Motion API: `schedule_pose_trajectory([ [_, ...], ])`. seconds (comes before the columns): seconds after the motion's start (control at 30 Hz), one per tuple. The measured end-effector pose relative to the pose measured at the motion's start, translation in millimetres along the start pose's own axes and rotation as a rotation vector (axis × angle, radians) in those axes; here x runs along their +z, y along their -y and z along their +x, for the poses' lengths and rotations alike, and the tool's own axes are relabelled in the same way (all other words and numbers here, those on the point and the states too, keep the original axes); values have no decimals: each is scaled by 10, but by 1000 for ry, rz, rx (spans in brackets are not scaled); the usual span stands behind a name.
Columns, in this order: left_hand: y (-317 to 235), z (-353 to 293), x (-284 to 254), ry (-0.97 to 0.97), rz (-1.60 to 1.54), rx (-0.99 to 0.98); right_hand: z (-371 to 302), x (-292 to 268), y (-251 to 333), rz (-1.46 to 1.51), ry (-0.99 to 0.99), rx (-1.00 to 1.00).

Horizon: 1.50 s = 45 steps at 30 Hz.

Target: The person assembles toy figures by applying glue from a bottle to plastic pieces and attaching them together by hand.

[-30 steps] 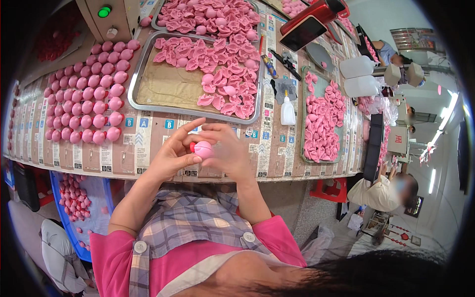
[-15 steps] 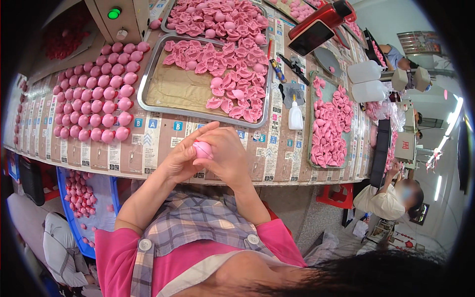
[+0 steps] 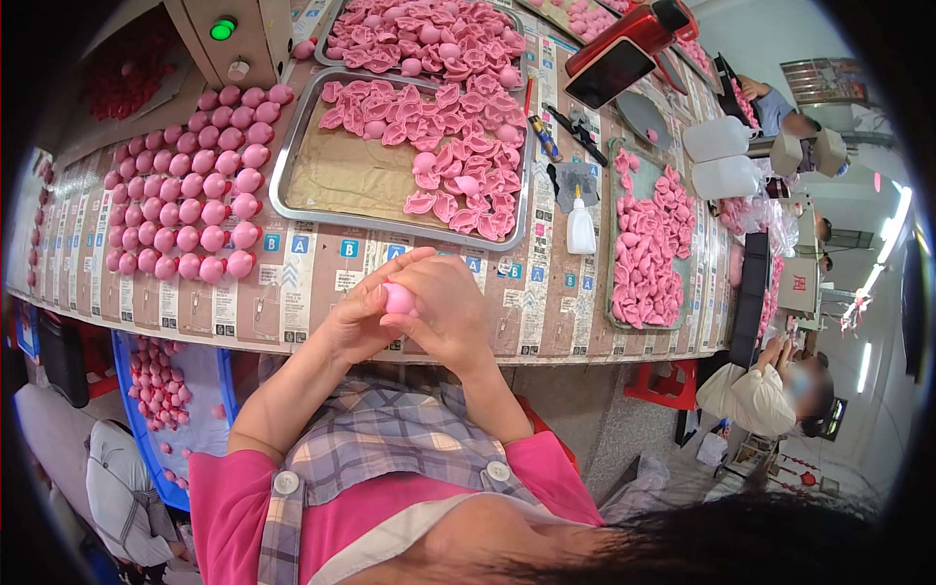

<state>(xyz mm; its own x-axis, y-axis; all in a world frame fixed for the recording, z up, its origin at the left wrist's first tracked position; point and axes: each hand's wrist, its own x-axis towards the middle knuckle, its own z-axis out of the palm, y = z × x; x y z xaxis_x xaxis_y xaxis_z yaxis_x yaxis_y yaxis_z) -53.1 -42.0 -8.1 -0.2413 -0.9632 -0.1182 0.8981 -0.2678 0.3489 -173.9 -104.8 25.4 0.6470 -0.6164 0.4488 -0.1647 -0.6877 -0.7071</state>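
Note:
A small pink ball-shaped piece (image 3: 399, 298) is clasped between my two hands, above the front edge of the table. My left hand (image 3: 359, 314) curls round it from the left. From the right, my right hand (image 3: 447, 310) cups it with the thumb pressed near its lower side. Beyond my hands lies a metal tray (image 3: 351, 195) lined with brown paper and holding crumpled pink shell pieces (image 3: 478, 175). To the left, rows of round pink balls with red ends (image 3: 185, 210) stand on the table.
A second tray (image 3: 526, 58) of pink pieces lies behind. On the right are a white glue bottle (image 3: 581, 230), a phone (image 3: 611, 72), a green tray (image 3: 694, 244) and white jugs (image 3: 717, 139). A blue bin (image 3: 226, 390) stands below left. Other people sit farther off.
My hands stay nearly in place round the pink ball, which shows slightly differently between the fingers. At the far right, a co-worker's hands have shifted.

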Motion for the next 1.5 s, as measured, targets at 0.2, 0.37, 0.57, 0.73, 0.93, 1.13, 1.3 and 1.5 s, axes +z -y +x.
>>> schedule_pose_trajectory([
  [0.2, -3, 3, 23, 32, -21, 8, 15, -22, 25, 11, 5, -19],
  [0.37, -82, -13, 120, -88, 223, 70, -11, -24, -16, 133, 38, 27],
  [0.57, -84, -10, 95, -78, 196, 62, -21, -13, -28, 110, 32, -34],
  [0.73, -80, -23, 12, -11, 148, 11, 7, -22, 5, 109, 58, -58],
  [0.93, -114, -58, 14, 8, 169, -23, 40, -63, 60, 119, 104, -79],
  [1.13, -185, -63, 73, -33, 306, 20, 43, -63, 35, 180, 96, -18],
  [1.3, -192, -33, 46, -54, 689, 279, -56, 29, -57, 671, -225, 333],
  [1.5, -171, -19, 104, -225, 1392, 658, -143, 105, -70, 1166, -217, 632],
])
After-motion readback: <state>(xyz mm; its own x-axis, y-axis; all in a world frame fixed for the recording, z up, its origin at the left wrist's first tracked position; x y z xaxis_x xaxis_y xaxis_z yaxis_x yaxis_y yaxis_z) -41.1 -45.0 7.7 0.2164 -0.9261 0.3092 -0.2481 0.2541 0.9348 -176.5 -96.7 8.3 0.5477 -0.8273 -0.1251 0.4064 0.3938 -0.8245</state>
